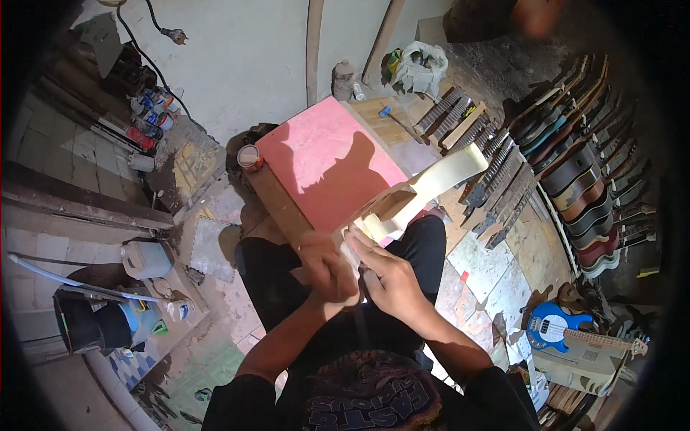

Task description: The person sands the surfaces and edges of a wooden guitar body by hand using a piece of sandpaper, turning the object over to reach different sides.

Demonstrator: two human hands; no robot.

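A pale, unpainted wooden guitar body (pixel 454 171) is tilted up over my lap, with a curved rim and a cut-out hollow near my hands. My right hand (pixel 392 280) grips its near edge, fingers laid along the wood. Beside it my left hand (pixel 327 269) is closed in a fist against the same edge. Whatever may be inside those fingers is hidden, though a small brownish flap shows by the knuckles. Just beyond stands a low table with a pink top (pixel 338 154), on which the shadow of the body and hands falls.
A small open tin (pixel 249 158) sits at the table's left corner. Several guitar necks (pixel 496 169) lie to the right, with a row of guitar bodies (pixel 582 194) behind. A blue bass guitar (pixel 557 325) rests at lower right. A jerrycan (pixel 146 258) stands at left.
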